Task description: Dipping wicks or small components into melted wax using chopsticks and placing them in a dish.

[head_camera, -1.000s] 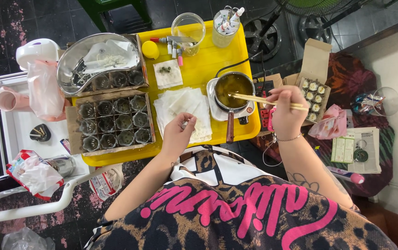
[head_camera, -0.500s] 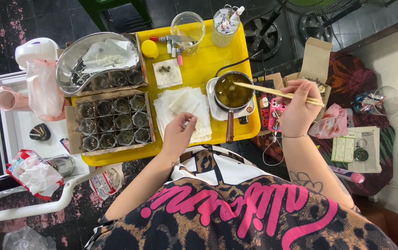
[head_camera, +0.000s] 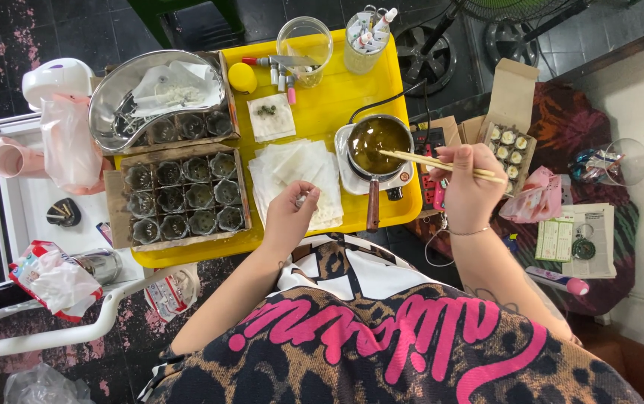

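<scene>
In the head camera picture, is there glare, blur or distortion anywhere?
Head view: even light, soft shadows; glare on the metal kidney bowl; the right hand with chopsticks and the left hand are sharp; straight edges bend slightly toward the corners.

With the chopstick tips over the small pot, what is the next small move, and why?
Probably dip the chopsticks in the right hand into the small pot: their tips sit at its rim over dark liquid, while the left hand waits, pinching something small over the white paper squares.
</scene>
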